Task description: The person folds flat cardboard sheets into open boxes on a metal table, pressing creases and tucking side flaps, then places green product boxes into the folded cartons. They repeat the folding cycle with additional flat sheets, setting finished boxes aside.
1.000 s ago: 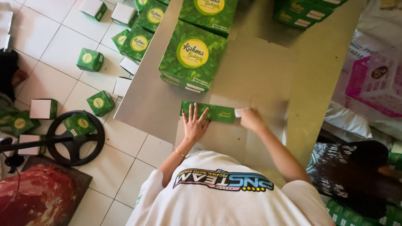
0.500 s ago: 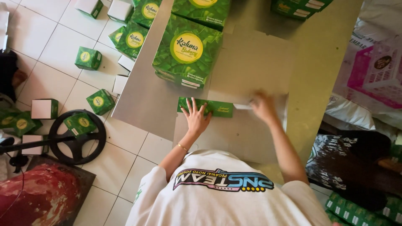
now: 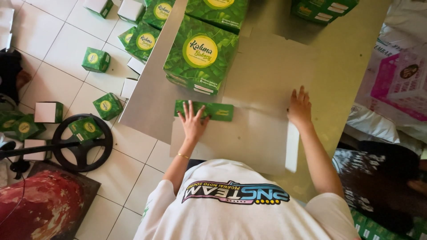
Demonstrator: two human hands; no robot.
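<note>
My left hand (image 3: 193, 121) lies flat, fingers spread, on a flattened green carton (image 3: 219, 111) that rests on a grey cardboard sheet (image 3: 249, 138) on the table. My right hand (image 3: 300, 106) is pressed palm-down on the same sheet, well to the right of the green carton and touching only the sheet. A white strip (image 3: 292, 146) runs along the sheet's right edge beside my right forearm. Neither hand grips anything.
A large green printed box (image 3: 200, 53) stands just beyond the flat carton, with more green boxes (image 3: 320, 9) at the table's far end. Small green (image 3: 95, 60) and white cartons (image 3: 48, 112) litter the tiled floor at left, beside a black wheel-shaped object (image 3: 82, 142). A pink crate (image 3: 400, 82) sits at right.
My right hand has slid to the right along the grey sheet, away from the end of the green carton. My left hand has stayed pressed on the carton.
</note>
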